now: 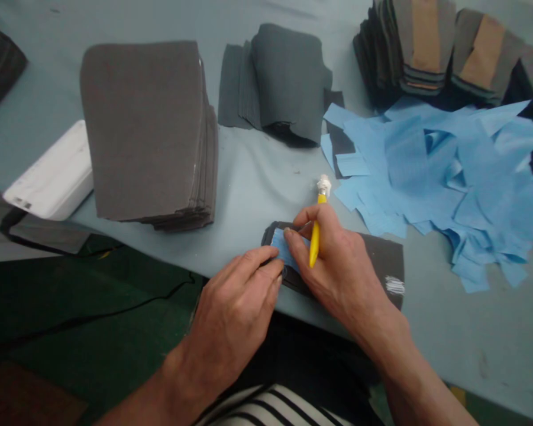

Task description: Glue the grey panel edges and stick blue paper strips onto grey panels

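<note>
A small blue fabric piece (pixel 280 241) lies on a dark grey fabric strip (pixel 384 255) near the table's front edge. White streaks mark the strip's right end. My left hand (pixel 244 290) is closed, its fingertips pressing at the lower left edge of the blue piece and the dark fabric. Across that same piece, my right hand (pixel 337 254) pinches with thumb and forefinger. Tucked in my right hand is a yellow-handled brush (pixel 322 199), its white, clotted end pointing away from me. My fingers hide part of both fabrics.
A tall stack of dark grey fabric panels (pixel 142 130) stands left, beside a white box-shaped device (pixel 53 171) with a black cable. Folded grey fabric (pixel 288 77) lies behind. Loose blue pieces (pixel 443 160) are heaped at right, below banded dark bundles (pixel 426 41).
</note>
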A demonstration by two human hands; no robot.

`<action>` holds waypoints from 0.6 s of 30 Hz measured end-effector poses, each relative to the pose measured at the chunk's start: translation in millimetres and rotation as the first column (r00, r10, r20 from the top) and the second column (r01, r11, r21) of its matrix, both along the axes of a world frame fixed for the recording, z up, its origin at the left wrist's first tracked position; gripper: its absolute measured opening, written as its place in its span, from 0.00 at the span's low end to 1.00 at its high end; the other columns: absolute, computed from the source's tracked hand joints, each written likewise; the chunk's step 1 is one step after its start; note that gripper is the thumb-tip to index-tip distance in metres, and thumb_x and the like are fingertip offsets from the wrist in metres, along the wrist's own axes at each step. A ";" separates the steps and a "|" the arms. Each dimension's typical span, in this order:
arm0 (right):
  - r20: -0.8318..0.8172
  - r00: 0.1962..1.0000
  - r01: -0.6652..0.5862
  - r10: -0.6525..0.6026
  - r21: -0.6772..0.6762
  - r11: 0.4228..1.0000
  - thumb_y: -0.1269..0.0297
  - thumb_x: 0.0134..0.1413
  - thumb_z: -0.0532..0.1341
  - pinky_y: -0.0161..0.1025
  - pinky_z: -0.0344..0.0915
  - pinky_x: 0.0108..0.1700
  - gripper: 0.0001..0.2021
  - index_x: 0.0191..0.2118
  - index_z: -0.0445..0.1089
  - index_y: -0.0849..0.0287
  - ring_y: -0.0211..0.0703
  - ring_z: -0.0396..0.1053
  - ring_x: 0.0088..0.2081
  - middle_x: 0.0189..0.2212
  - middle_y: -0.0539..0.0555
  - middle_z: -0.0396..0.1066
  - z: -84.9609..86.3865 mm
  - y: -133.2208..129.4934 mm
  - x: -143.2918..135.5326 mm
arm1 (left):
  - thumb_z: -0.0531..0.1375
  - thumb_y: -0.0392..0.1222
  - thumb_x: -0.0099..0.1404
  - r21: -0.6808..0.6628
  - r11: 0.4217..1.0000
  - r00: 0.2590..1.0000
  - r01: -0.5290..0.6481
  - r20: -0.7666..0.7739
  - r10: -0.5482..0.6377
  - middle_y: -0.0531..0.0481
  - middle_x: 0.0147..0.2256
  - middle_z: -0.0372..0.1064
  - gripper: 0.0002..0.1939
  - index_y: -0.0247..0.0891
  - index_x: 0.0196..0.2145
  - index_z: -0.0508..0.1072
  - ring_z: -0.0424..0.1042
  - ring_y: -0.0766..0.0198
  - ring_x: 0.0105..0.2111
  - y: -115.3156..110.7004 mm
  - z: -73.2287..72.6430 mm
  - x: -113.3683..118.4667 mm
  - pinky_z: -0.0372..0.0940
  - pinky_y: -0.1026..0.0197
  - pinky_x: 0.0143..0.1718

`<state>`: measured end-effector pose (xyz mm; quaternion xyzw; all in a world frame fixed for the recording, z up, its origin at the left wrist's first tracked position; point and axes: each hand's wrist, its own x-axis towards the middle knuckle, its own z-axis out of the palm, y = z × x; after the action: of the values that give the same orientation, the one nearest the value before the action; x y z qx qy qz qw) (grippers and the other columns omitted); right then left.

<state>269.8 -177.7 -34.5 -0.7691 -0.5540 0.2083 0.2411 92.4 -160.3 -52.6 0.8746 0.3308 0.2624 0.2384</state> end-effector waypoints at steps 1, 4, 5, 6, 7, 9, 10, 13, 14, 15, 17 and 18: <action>-0.017 1.000 -0.022 0.021 -0.007 1.000 0.57 0.65 0.55 0.40 0.57 0.32 0.07 0.45 0.63 0.52 0.47 0.69 0.27 0.26 0.48 0.71 2.0 -0.5 1.3 | 0.55 0.31 0.77 -0.013 1.000 1.000 0.000 0.018 0.000 0.41 0.51 0.78 0.12 0.31 0.52 0.77 0.80 0.58 0.51 2.1 0.9 -0.7 0.74 0.56 0.58; -0.070 0.995 -0.072 0.072 -0.010 0.997 0.62 0.65 0.53 0.39 0.56 0.32 0.07 0.47 0.62 0.52 0.44 0.64 0.24 0.24 0.46 0.65 6.2 -2.4 3.2 | 0.56 0.29 0.76 0.005 1.000 0.999 -0.016 0.031 0.015 0.42 0.48 0.77 0.12 0.31 0.53 0.76 0.79 0.61 0.48 10.8 3.3 0.4 0.73 0.60 0.55; -0.085 0.993 -0.081 0.080 -0.009 0.997 0.63 0.65 0.52 0.39 0.56 0.32 0.08 0.47 0.62 0.53 0.43 0.63 0.24 0.24 0.45 0.65 7.0 -3.1 3.4 | 0.56 0.30 0.76 0.025 1.000 1.000 -0.015 0.020 0.015 0.43 0.47 0.77 0.12 0.31 0.53 0.76 0.79 0.61 0.46 14.3 3.8 2.1 0.73 0.60 0.52; -0.098 0.991 -0.090 0.089 -0.007 0.996 0.64 0.65 0.52 0.39 0.55 0.32 0.08 0.48 0.61 0.53 0.43 0.63 0.24 0.24 0.46 0.65 7.6 -3.6 3.5 | 0.56 0.30 0.76 0.045 0.999 1.000 -0.008 0.005 0.008 0.44 0.46 0.77 0.12 0.32 0.53 0.76 0.79 0.60 0.45 17.9 3.9 4.4 0.74 0.59 0.50; -0.106 0.989 -0.099 0.098 -0.006 0.995 0.65 0.64 0.51 0.40 0.55 0.33 0.08 0.48 0.61 0.53 0.44 0.64 0.25 0.25 0.46 0.65 8.1 -4.0 3.6 | 0.56 0.30 0.76 0.062 0.998 1.000 0.005 -0.011 -0.005 0.44 0.46 0.77 0.12 0.32 0.52 0.77 0.79 0.59 0.44 21.3 3.7 6.9 0.74 0.58 0.48; -0.119 0.985 -0.124 0.122 -0.013 0.992 0.67 0.64 0.50 0.40 0.55 0.33 0.10 0.49 0.61 0.54 0.44 0.64 0.26 0.26 0.48 0.65 8.7 -4.5 4.2 | 0.56 0.30 0.76 0.085 0.996 0.998 0.039 -0.043 -0.036 0.44 0.46 0.76 0.12 0.33 0.52 0.77 0.79 0.57 0.44 27.2 2.8 11.9 0.74 0.56 0.46; -0.122 0.984 -0.136 0.132 -0.020 0.991 0.67 0.63 0.50 0.40 0.55 0.33 0.10 0.49 0.61 0.55 0.45 0.64 0.27 0.26 0.48 0.65 8.9 -4.6 4.6 | 0.55 0.30 0.76 0.094 0.994 0.997 0.055 -0.062 -0.049 0.44 0.46 0.76 0.12 0.34 0.51 0.77 0.79 0.56 0.44 29.4 2.2 14.0 0.74 0.55 0.45; -0.126 0.980 -0.161 0.156 -0.033 0.986 0.68 0.63 0.50 0.40 0.54 0.33 0.11 0.50 0.61 0.56 0.45 0.64 0.27 0.26 0.48 0.64 9.4 -5.1 6.1 | 0.55 0.32 0.76 0.112 0.990 0.988 0.080 -0.138 -0.064 0.44 0.46 0.76 0.12 0.35 0.50 0.77 0.79 0.54 0.42 32.6 0.8 16.8 0.73 0.54 0.41; -0.129 0.978 -0.167 0.162 -0.032 0.985 0.68 0.64 0.51 0.40 0.54 0.33 0.11 0.51 0.61 0.56 0.45 0.64 0.27 0.26 0.48 0.65 9.6 -5.5 6.8 | 0.55 0.32 0.76 0.120 0.990 0.986 0.080 -0.157 -0.060 0.44 0.46 0.76 0.12 0.35 0.50 0.77 0.79 0.54 0.42 32.7 0.7 16.8 0.73 0.54 0.40; -0.130 0.978 -0.170 0.165 -0.027 0.985 0.68 0.64 0.52 0.39 0.54 0.33 0.11 0.51 0.61 0.55 0.45 0.65 0.27 0.26 0.48 0.65 9.9 -6.1 7.8 | 0.55 0.33 0.77 0.129 0.989 0.984 0.077 -0.170 -0.055 0.44 0.46 0.76 0.11 0.35 0.50 0.77 0.79 0.54 0.42 32.5 0.7 16.6 0.72 0.54 0.40; -0.114 0.977 -0.182 0.178 -0.021 0.983 0.68 0.64 0.54 0.39 0.54 0.33 0.10 0.50 0.61 0.55 0.45 0.67 0.28 0.28 0.49 0.68 11.1 -8.4 11.0 | 0.55 0.35 0.77 0.146 0.987 0.982 0.070 -0.183 -0.043 0.44 0.46 0.76 0.11 0.35 0.50 0.77 0.79 0.54 0.42 31.6 0.6 16.1 0.72 0.54 0.40; -0.092 0.978 -0.188 0.185 -0.025 0.982 0.68 0.64 0.55 0.39 0.54 0.33 0.10 0.50 0.61 0.54 0.46 0.68 0.28 0.29 0.49 0.68 12.2 -10.1 13.6 | 0.55 0.35 0.78 0.154 0.986 0.982 0.066 -0.187 -0.037 0.44 0.46 0.76 0.11 0.35 0.50 0.77 0.79 0.54 0.42 31.2 0.5 15.8 0.72 0.54 0.40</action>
<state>283.4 -187.8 -22.2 -0.7078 -0.6086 0.2735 0.2320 108.3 -129.1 -52.1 0.9196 0.3065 0.2000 0.1430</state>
